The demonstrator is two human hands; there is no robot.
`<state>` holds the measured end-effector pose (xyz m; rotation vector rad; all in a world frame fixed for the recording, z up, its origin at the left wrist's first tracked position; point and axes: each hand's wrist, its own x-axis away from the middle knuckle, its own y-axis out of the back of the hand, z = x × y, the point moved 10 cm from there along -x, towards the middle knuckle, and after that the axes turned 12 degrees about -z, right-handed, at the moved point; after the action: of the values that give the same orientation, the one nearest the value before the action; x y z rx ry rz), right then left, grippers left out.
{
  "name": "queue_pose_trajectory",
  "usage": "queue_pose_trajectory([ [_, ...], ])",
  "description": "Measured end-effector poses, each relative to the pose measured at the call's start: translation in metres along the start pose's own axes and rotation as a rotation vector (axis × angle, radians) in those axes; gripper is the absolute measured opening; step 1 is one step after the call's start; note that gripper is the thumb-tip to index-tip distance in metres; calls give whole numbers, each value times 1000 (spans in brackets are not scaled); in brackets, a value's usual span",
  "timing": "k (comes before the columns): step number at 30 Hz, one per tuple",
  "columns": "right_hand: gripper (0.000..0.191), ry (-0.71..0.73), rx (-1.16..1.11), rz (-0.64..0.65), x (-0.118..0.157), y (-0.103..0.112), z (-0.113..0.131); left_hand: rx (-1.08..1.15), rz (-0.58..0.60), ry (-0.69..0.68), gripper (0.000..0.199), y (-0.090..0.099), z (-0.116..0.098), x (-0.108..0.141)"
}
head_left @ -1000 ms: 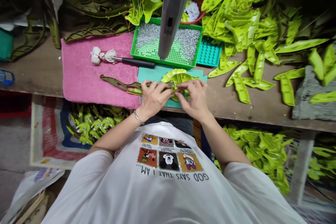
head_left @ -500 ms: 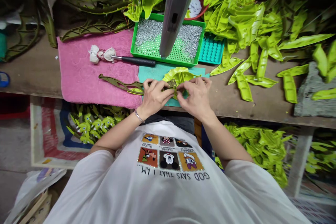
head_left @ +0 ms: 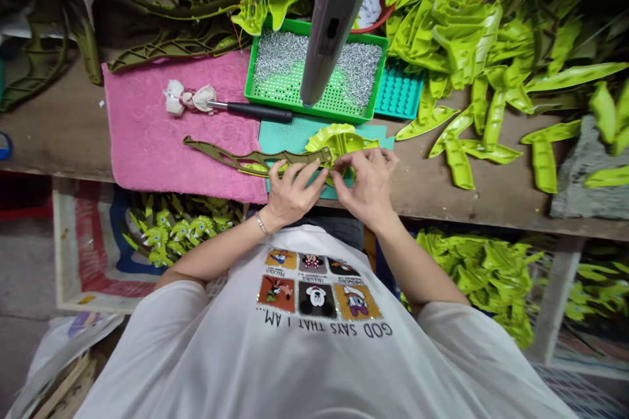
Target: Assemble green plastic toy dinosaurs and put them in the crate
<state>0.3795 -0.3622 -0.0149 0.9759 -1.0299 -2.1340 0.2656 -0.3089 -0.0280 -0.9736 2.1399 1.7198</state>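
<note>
Right now it's hands-on with a plastic leaf assembly, sitting on and just above a teal mat (head_left: 299, 135). A long olive-green lattice strip (head_left: 255, 158) runs left from the mat's middle, with a lime strip tucked along its lower edge. Its squared-off end butts against a lime-green ribbed leaf moulding (head_left: 341, 141), which rests on the top edge of the mat.

The left hand (head_left: 292, 195) is on the strip, with its fingers spread and the tips resting down on the lime edge. It doesn't look like a real pinch to me. The right hand (head_left: 366, 186) is at the moulding, fingers curved and loosely bunched, thumb side toward the joint. I can't tell if it's pinching anything, because the fingertips hide the contact.

Around the mat: a pink towel (head_left: 137, 144) lies to its left, with a black-handled screwdriver (head_left: 255, 112) and a white rag bundle (head_left: 189, 98) on it. Just above sits a green pegboard tray (head_left: 339, 111) holding small silver screws (head_left: 280, 55), and a grey cylindrical power tool (head_left: 334, 26) hangs over that. A big heap of lime leaf mouldings (head_left: 462, 46) fills the bench to the mat's right.
</note>
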Motion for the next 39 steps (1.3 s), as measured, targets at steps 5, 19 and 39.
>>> queue_pose_trajectory([
  [5,9,-2,-22,-41,1,-2,-5,-23,-76,-52,28,6,-5,1],
  [19,8,41,-17,-142,14,5,6,37,66,53,21,-3,5,1],
  [39,15,56,-107,-301,26,8,5,28,86,163,23,-6,18,-24],
])
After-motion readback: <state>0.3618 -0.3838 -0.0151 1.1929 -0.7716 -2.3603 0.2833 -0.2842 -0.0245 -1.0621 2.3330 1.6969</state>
